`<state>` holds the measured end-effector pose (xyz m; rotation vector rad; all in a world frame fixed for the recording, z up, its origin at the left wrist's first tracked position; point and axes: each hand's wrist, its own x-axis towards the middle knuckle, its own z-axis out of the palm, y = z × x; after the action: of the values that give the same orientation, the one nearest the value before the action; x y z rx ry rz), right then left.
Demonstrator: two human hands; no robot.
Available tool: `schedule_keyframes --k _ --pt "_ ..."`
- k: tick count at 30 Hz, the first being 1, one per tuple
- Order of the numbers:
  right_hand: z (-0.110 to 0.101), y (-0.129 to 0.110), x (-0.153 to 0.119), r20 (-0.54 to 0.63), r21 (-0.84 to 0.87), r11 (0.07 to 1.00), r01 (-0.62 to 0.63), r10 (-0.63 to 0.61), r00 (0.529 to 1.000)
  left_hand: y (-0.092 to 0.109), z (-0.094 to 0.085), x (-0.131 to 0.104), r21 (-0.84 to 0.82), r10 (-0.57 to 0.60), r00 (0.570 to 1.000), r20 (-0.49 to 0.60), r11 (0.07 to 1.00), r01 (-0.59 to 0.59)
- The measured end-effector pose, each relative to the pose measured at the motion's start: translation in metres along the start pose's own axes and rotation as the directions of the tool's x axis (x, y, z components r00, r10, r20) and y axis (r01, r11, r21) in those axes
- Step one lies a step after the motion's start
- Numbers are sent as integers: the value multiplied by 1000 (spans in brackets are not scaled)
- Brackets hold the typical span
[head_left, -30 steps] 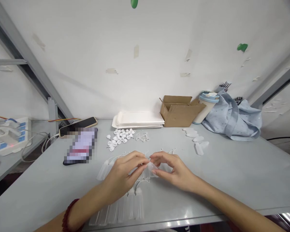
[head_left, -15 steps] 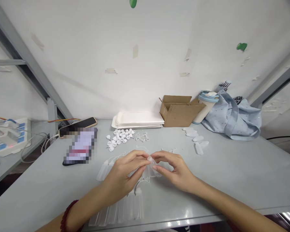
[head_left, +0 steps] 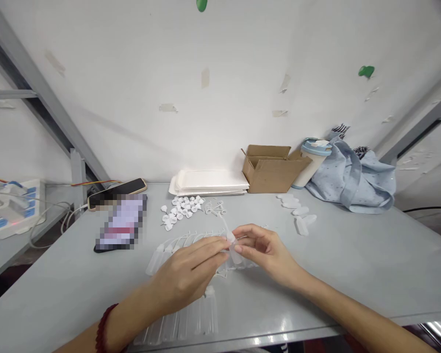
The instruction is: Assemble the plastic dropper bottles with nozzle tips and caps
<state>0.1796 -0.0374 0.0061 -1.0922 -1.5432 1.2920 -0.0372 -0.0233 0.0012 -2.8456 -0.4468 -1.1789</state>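
Between my two hands, over the middle of the table, is a small translucent plastic tube (head_left: 235, 255) with a thin pale strap standing up from its top. My left hand (head_left: 187, 269) has its fingertips closed at the top end, where exact contact is partly hidden. My right hand (head_left: 270, 255) pinches the tube's body between thumb and fingers. Below and behind the hands lie a row of similar strapped tubes (head_left: 155, 260) and a nearer row of tubes (head_left: 183, 321), both partly covered by my left hand and arm.
White caps (head_left: 183, 210) and loose straps (head_left: 213, 207) lie beyond my hands. Several translucent pieces (head_left: 300, 211) are at right. Behind stand white flat packs (head_left: 211, 181), a cardboard box (head_left: 272, 175), a cup (head_left: 310, 164) and a blue bag (head_left: 353, 179). Two phones (head_left: 123, 220) lie left.
My left hand has turned flatter and its thumb has drawn in. The tube now shows more of its body, with its strap pointing up and away. My right hand has barely shifted.
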Motion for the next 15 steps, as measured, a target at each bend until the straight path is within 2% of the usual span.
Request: schedule_keyframes --k 4,10,15 --pt "-4 0 4 60 164 983 -80 71 996 0 1 3 -15 20 1000 -24 1000 -20" --pt "-3 0 5 203 341 932 -127 59 977 5 1 8 1 -140 988 -71 990 140" --pt "-1 1 3 245 391 910 -141 45 969 8 2 9 6 -88 995 -44 996 89"
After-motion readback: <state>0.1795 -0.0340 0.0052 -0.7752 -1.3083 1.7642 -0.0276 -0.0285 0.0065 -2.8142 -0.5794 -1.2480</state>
